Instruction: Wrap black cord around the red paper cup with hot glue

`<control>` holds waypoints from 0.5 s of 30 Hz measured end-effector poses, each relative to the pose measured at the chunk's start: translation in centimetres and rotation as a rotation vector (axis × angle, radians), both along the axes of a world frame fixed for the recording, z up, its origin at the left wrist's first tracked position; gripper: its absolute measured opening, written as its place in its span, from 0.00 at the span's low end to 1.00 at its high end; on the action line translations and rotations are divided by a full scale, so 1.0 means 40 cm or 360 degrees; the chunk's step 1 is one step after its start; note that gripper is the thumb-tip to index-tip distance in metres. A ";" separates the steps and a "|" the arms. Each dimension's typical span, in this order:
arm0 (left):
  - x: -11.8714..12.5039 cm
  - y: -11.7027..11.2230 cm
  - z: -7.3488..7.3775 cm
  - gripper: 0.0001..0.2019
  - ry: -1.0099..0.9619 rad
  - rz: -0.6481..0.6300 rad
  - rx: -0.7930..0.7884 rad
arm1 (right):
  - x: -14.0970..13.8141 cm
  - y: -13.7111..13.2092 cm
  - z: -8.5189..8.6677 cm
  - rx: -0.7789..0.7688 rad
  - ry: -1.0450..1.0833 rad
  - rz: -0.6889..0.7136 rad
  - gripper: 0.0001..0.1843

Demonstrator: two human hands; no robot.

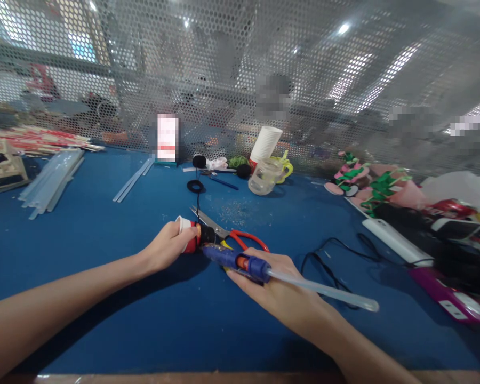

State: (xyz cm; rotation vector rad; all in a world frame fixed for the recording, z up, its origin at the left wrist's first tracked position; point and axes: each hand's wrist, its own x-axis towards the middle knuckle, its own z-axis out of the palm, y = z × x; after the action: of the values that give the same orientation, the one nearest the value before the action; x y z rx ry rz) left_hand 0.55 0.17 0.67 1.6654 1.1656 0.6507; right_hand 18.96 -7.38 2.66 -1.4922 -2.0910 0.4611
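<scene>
My left hand (168,246) is closed around a red and white paper cup (191,244) lying on its side. Black yarn (207,234) covers the cup's right end, and a strand runs back to a small black coil (195,186). In my right hand (270,274) is a blue glue gun (228,256), its nozzle close to the yarn-covered end; whether it touches I cannot tell. A long translucent glue stick (324,288) sticks out of the gun's back. Open scissors (250,235) with red handles lie just behind the gun.
Glue sticks (54,178) lie in a bundle at left, near red and white sticks (44,140). A clear plastic cup (263,178), stacked white cups (269,141) and a lit phone (167,137) stand at the back. A black cable (324,266), power strip (398,242) and paper flowers (384,186) occupy the right.
</scene>
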 end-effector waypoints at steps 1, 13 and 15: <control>-0.001 0.000 -0.001 0.15 0.0010 -0.0005 0.0016 | 0.001 0.001 0.002 -0.0014 0.0005 -0.0023 0.09; -0.001 -0.016 -0.003 0.13 0.0214 -0.0035 0.0286 | 0.012 0.021 -0.001 -0.0003 0.0104 -0.0107 0.10; -0.001 -0.019 0.000 0.13 0.0258 -0.0086 0.0335 | 0.011 0.025 -0.001 0.0033 0.0089 -0.0110 0.10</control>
State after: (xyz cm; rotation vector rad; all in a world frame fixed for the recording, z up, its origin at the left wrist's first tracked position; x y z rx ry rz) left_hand 0.52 -0.58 0.66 1.9512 1.1938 0.6307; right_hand 19.41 -6.39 2.62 -1.5169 -1.9887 0.4484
